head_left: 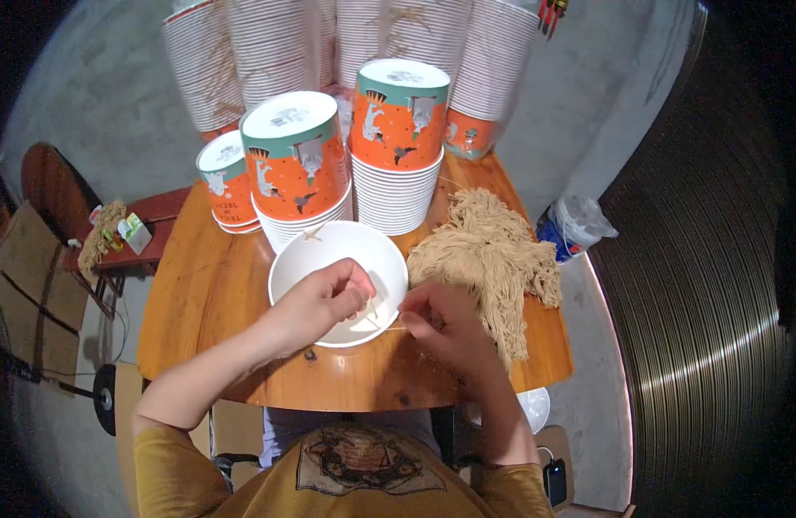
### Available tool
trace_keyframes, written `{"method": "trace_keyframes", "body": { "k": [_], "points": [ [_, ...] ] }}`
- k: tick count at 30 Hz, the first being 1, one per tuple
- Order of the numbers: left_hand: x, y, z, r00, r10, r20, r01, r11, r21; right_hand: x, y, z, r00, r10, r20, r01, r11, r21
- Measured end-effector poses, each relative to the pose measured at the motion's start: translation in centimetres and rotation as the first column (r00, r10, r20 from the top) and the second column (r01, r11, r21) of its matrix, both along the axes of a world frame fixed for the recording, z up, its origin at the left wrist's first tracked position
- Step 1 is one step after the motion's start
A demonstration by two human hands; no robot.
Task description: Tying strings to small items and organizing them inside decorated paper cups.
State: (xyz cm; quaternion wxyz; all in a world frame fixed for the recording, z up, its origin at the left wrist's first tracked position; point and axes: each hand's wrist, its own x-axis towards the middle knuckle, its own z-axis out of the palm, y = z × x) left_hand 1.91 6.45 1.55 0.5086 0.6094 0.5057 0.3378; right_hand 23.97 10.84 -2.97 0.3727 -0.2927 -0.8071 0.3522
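A white paper bucket (298,272) lies tipped on the table with its open mouth toward me. My left hand (329,298) is over that mouth, fingers pinched on a thin tan paper cord (369,318). At the bucket's right rim, my right hand (445,324) is closed in a pinch, with the cord running to its fingertips. A short knotted bit of cord (312,234) shows at the bucket's upper rim. Right of the bucket, beyond my right hand, lies a big heap of tan cords (480,250).
Stacks of upside-down orange and green printed buckets (298,168) stand behind on the wooden table (199,319). Wrapped stacks of white buckets (277,52) rise at the back. A red bench (152,220) is at left; a lidded pail (575,226) stands right. A ribbed shutter (709,302) lines the right.
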Motion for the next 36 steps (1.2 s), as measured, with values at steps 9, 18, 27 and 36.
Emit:
{"method": "trace_keyframes", "body": {
  "k": [9, 18, 27, 36],
  "points": [
    [0.6, -0.1, -0.8, 0.997, -0.082, 0.014, 0.082, 0.997, -0.004, -1.6, 6.6, 4.2, 0.965, -0.006, 0.261, -0.196, 0.645, 0.739],
    [0.4, -0.3, -0.9, 0.995, -0.088, 0.039, 0.087, 0.996, 0.023, -2.8, 2.4, 7.0, 0.966, 0.172, 0.191, -0.253, 0.772, 0.584],
    [1.2, 0.9, -0.6, 0.983, -0.112, 0.143, 0.110, 0.994, 0.019, 1.7, 2.5, 6.1, 0.885, 0.303, 0.354, -0.308, 0.950, -0.045],
    [1.5, 0.9, -0.7, 0.992, -0.048, 0.114, 0.047, 0.999, 0.012, 0.3, 1.5, 5.9, 0.862, 0.451, 0.232, -0.392, 0.883, -0.259]
  ]
}}
